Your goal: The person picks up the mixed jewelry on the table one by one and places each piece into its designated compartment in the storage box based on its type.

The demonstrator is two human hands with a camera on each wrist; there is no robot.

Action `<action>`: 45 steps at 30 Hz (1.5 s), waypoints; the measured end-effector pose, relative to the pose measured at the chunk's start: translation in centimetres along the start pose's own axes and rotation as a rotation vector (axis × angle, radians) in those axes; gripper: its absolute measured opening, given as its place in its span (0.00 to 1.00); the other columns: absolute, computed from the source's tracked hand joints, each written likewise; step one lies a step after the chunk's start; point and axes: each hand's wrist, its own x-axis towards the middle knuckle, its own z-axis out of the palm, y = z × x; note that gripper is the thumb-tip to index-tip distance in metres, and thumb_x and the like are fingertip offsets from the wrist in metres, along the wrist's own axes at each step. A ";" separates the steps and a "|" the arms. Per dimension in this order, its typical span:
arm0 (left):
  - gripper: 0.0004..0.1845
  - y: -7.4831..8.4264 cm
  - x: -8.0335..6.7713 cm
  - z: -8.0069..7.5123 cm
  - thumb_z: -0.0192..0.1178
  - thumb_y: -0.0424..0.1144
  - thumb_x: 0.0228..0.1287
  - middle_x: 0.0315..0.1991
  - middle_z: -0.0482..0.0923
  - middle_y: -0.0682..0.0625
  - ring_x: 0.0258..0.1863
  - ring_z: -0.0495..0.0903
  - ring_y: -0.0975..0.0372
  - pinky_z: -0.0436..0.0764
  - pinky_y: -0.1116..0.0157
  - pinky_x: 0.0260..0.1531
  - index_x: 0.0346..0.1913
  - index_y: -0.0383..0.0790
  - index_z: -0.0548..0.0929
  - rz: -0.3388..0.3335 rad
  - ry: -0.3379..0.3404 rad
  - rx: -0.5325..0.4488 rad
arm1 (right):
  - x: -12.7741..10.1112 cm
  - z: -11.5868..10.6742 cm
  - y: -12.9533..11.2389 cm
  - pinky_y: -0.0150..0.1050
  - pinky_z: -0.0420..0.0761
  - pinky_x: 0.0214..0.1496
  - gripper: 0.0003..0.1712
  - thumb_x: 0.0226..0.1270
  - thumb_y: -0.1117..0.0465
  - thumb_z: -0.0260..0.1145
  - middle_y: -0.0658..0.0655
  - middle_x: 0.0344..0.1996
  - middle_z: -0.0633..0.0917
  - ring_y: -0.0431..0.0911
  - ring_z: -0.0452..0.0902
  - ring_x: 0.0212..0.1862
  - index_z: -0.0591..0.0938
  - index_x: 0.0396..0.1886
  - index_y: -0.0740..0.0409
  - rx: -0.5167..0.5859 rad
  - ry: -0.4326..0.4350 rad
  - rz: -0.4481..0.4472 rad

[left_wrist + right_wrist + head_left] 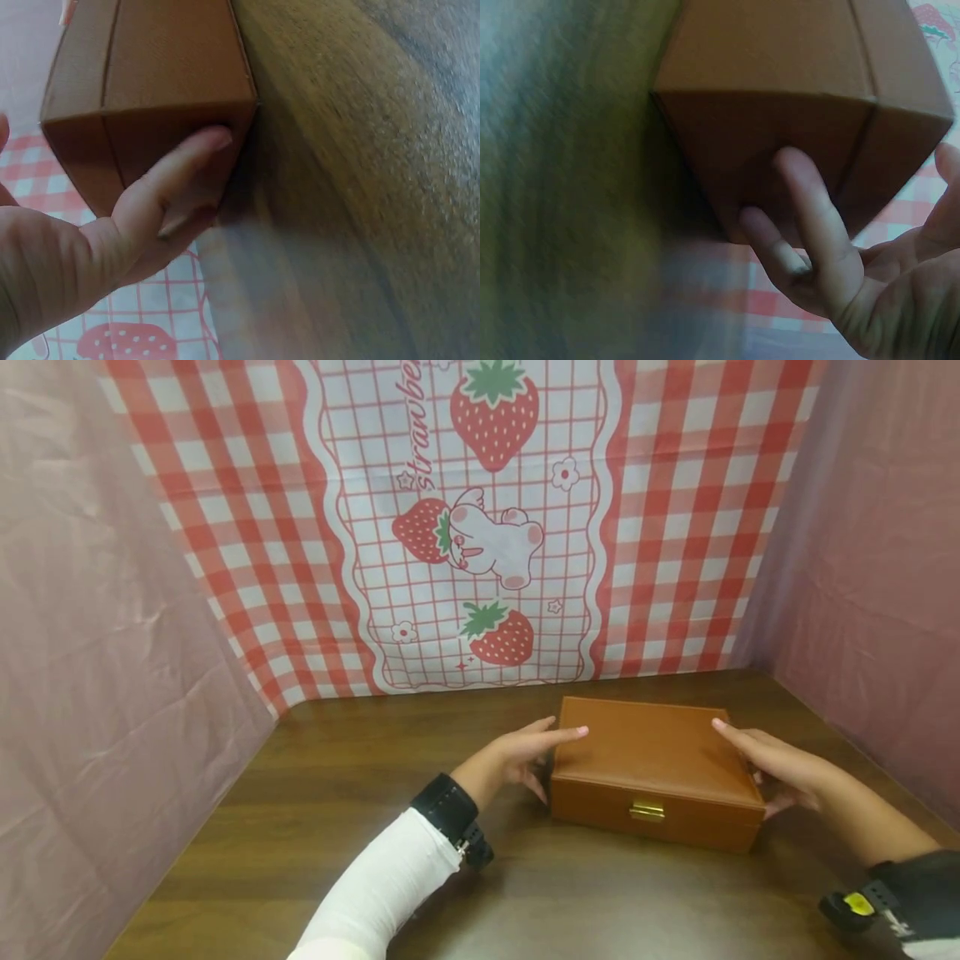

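A brown leather-look box (645, 747) with a gold clasp (647, 812) on its front sits on the wooden table, its lid closed. At its left end is my left hand (525, 752), thumb reaching over the lid's edge. In the left wrist view, the extended fingers (180, 169) of that hand lie along the end face of the box. My right hand (783, 768) is at the opposite end, its thumb over the lid's right edge. The right wrist view shows its fingers (810, 195) spread against that end face; how firmly they press cannot be told.
The brown wooden table (315, 827) extends to the left and in front of the box. A red-and-white checked cloth with strawberries (495, 527) hangs behind it. Pinkish curtains (127, 652) enclose both sides.
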 end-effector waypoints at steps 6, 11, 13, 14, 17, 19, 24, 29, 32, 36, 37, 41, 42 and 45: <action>0.48 -0.8 0.7 0.4 0.72 0.47 0.54 0.63 0.65 0.40 0.54 0.74 0.42 0.83 0.43 0.26 0.74 0.52 0.56 0.051 -0.027 0.132 | 0.5 0.4 0.8 0.58 0.84 0.37 0.55 0.71 0.34 0.47 0.76 0.53 0.68 0.57 0.80 0.42 0.38 0.72 0.74 0.026 0.003 0.029; 0.43 -0.9 0.9 0.5 0.75 0.42 0.52 0.56 0.71 0.44 0.45 0.79 0.45 0.83 0.43 0.24 0.69 0.53 0.62 0.074 -0.016 0.136 | 0.6 0.8 0.7 0.57 0.84 0.37 0.57 0.70 0.36 0.51 0.73 0.48 0.76 0.56 0.83 0.40 0.38 0.71 0.77 0.009 0.037 0.021; 0.42 -1.0 0.9 0.4 0.75 0.41 0.52 0.53 0.72 0.44 0.43 0.80 0.46 0.83 0.43 0.24 0.68 0.54 0.64 0.078 -0.017 0.122 | 0.6 1.0 0.5 0.56 0.84 0.37 0.55 0.71 0.37 0.52 0.69 0.45 0.79 0.55 0.83 0.38 0.40 0.71 0.77 0.015 0.048 0.017; 0.41 -1.0 0.8 0.4 0.75 0.40 0.52 0.52 0.73 0.44 0.41 0.80 0.46 0.82 0.43 0.23 0.68 0.54 0.64 0.080 -0.018 0.111 | 0.6 1.0 0.4 0.55 0.85 0.37 0.55 0.71 0.37 0.52 0.68 0.43 0.79 0.55 0.83 0.38 0.41 0.71 0.77 0.019 0.049 0.017; 0.40 -1.0 0.6 0.3 0.74 0.38 0.51 0.50 0.74 0.44 0.39 0.81 0.46 0.82 0.43 0.23 0.67 0.54 0.65 0.082 -0.016 0.090 | 0.7 1.3 0.2 0.54 0.85 0.37 0.53 0.70 0.38 0.53 0.64 0.40 0.80 0.54 0.83 0.37 0.44 0.70 0.77 0.025 0.053 0.016; 0.39 -1.0 0.5 0.2 0.74 0.38 0.51 0.49 0.74 0.44 0.38 0.81 0.46 0.82 0.42 0.23 0.66 0.53 0.67 0.084 -0.014 0.076 | 0.8 1.5 0.0 0.53 0.85 0.37 0.52 0.71 0.38 0.53 0.63 0.39 0.80 0.53 0.83 0.36 0.45 0.69 0.77 0.021 0.051 0.014; 0.37 -0.9 -0.1 -0.4 0.74 0.37 0.52 0.50 0.74 0.45 0.41 0.80 0.45 0.81 0.41 0.22 0.64 0.53 0.68 0.113 -0.012 0.057 | 1.1 1.7 -0.9 0.52 0.85 0.37 0.51 0.71 0.38 0.52 0.63 0.39 0.79 0.52 0.82 0.36 0.46 0.68 0.77 0.007 0.051 -0.005; 0.39 -0.8 -1.1 -1.4 0.74 0.36 0.52 0.54 0.73 0.45 0.42 0.80 0.44 0.80 0.39 0.21 0.66 0.54 0.67 0.125 -0.003 0.048 | 1.6 2.5 -1.8 0.53 0.85 0.37 0.51 0.71 0.39 0.54 0.63 0.39 0.79 0.51 0.82 0.36 0.46 0.69 0.76 0.027 0.052 -0.023; 0.42 -0.9 -1.9 -2.1 0.74 0.36 0.51 0.55 0.72 0.44 0.41 0.81 0.44 0.80 0.40 0.21 0.68 0.56 0.65 0.125 0.016 0.051 | 2.1 3.3 -2.4 0.53 0.85 0.36 0.49 0.70 0.40 0.54 0.61 0.38 0.79 0.51 0.82 0.35 0.47 0.69 0.75 0.031 0.050 -0.030; 0.42 -1.4 -2.9 -3.3 0.74 0.36 0.51 0.55 0.72 0.43 0.40 0.81 0.44 0.81 0.40 0.21 0.68 0.56 0.65 0.129 0.051 0.047 | 2.8 4.5 -3.4 0.52 0.85 0.35 0.49 0.70 0.39 0.55 0.61 0.37 0.79 0.51 0.82 0.34 0.49 0.68 0.74 0.024 0.034 -0.042; 0.41 -1.5 -3.2 -3.6 0.74 0.36 0.51 0.55 0.72 0.43 0.39 0.82 0.44 0.81 0.40 0.21 0.68 0.55 0.66 0.130 0.059 0.042 | 3.1 4.8 -3.7 0.52 0.85 0.35 0.49 0.70 0.40 0.56 0.62 0.37 0.79 0.51 0.82 0.34 0.49 0.68 0.74 0.023 0.031 -0.043; 0.40 -2.1 -4.3 -4.9 0.74 0.36 0.51 0.56 0.72 0.41 0.38 0.82 0.44 0.81 0.40 0.21 0.67 0.54 0.66 0.135 0.092 0.037 | 4.0 6.2 -4.8 0.52 0.85 0.33 0.47 0.69 0.40 0.58 0.62 0.36 0.79 0.51 0.83 0.33 0.52 0.67 0.72 0.032 0.017 -0.045; 0.41 -2.3 -4.5 -5.3 0.74 0.36 0.51 0.56 0.72 0.41 0.38 0.82 0.44 0.81 0.40 0.22 0.67 0.54 0.66 0.135 0.099 0.040 | 4.3 6.5 -5.1 0.52 0.85 0.33 0.47 0.68 0.40 0.58 0.61 0.36 0.79 0.51 0.83 0.32 0.52 0.67 0.71 0.033 0.016 -0.042; 0.41 -2.7 -5.4 -6.4 0.74 0.37 0.50 0.57 0.71 0.40 0.37 0.83 0.45 0.81 0.41 0.22 0.68 0.53 0.65 0.133 0.120 0.044 | 5.1 7.5 -5.9 0.51 0.85 0.31 0.46 0.68 0.40 0.59 0.61 0.35 0.79 0.51 0.83 0.31 0.53 0.66 0.71 0.032 0.002 -0.051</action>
